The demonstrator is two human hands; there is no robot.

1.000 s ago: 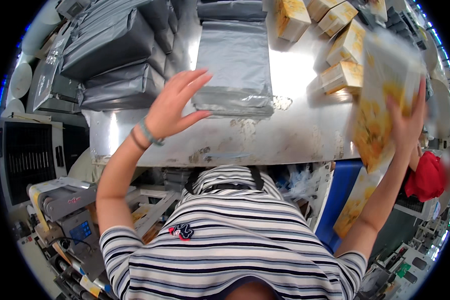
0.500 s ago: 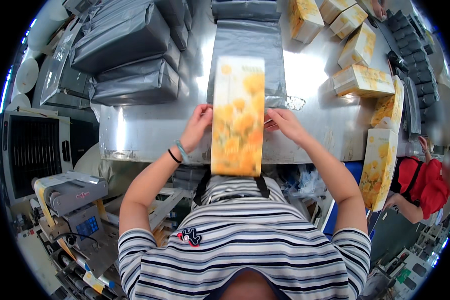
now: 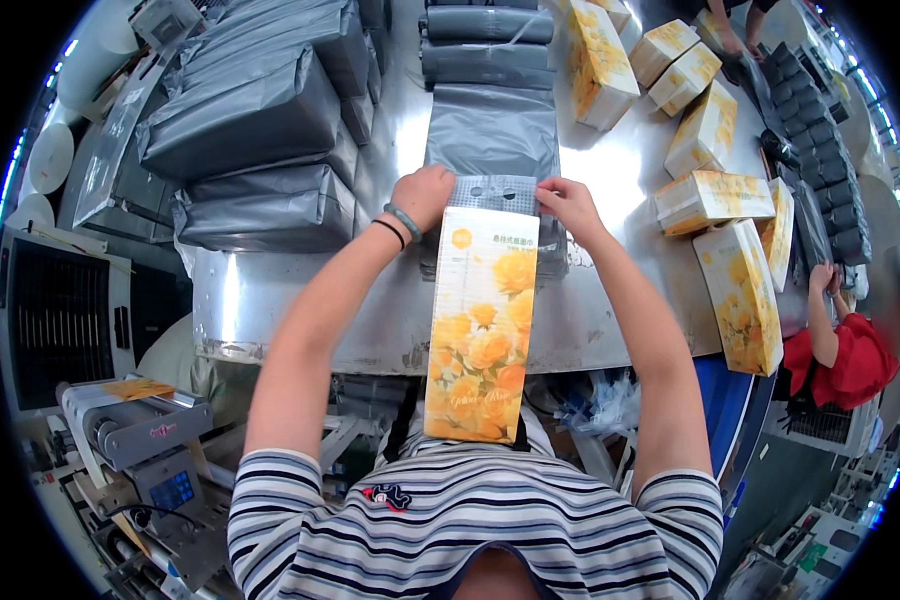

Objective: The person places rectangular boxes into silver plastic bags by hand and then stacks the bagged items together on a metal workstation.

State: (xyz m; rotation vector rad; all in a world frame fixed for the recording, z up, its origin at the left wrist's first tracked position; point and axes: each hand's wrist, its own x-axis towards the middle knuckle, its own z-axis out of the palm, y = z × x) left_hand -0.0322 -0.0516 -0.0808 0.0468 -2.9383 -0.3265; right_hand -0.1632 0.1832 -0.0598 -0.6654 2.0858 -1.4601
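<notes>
A long white pack printed with yellow flowers (image 3: 480,320) lies in front of me, its lower end against my striped shirt. From its far end spreads a clear dotted film flap (image 3: 490,193) with two holes. My left hand (image 3: 423,196) is closed at the flap's left end. At its right end my right hand (image 3: 570,208) pinches the film between thumb and fingers. Just beyond the flap, grey plastic-wrapped bundles (image 3: 495,125) run away from me in a row. The pack and flap cover part of the nearest one.
Large grey wrapped bundles (image 3: 240,120) are stacked on the metal table (image 3: 290,300) at left. Several more flowered packs (image 3: 740,295) stand or lie at right. A printing machine (image 3: 145,430) is at lower left. A person in red (image 3: 855,365) works at far right.
Both hands have moved from the pack's sides to its far end and now hold the film flap stretched out. The pack sits lower in view, and the far-right person's arm has shifted.
</notes>
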